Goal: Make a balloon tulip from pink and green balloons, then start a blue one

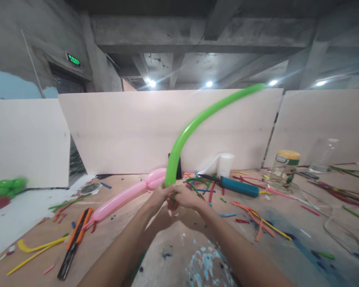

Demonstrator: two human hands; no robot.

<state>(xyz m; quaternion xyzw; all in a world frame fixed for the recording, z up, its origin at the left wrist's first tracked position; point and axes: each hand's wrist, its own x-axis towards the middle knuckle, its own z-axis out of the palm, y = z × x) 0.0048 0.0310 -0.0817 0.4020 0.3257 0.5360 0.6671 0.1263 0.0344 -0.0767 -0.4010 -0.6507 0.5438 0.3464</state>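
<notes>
A long inflated green balloon (185, 133) rises from my hands and curves up to the right. My left hand (160, 195) is closed around its lower end. Pressed close beside it, my right hand (184, 196) grips the same end, its fingers partly hidden. Just behind my left hand lies a pink balloon (119, 201), long and thin with a twisted rounded part at its far end. To the right of my hands rests a blue hand pump (239, 187) with a black nozzle.
Orange-and-black scissors or cutter (76, 239) lie at left. Uninflated balloons (263, 221) and scraps litter the table. A paper roll (225, 164), a yellow-lidded jar (284, 169) and a clear bottle (324, 155) stand before white boards (122, 131). Green balloons (10, 186) sit far left.
</notes>
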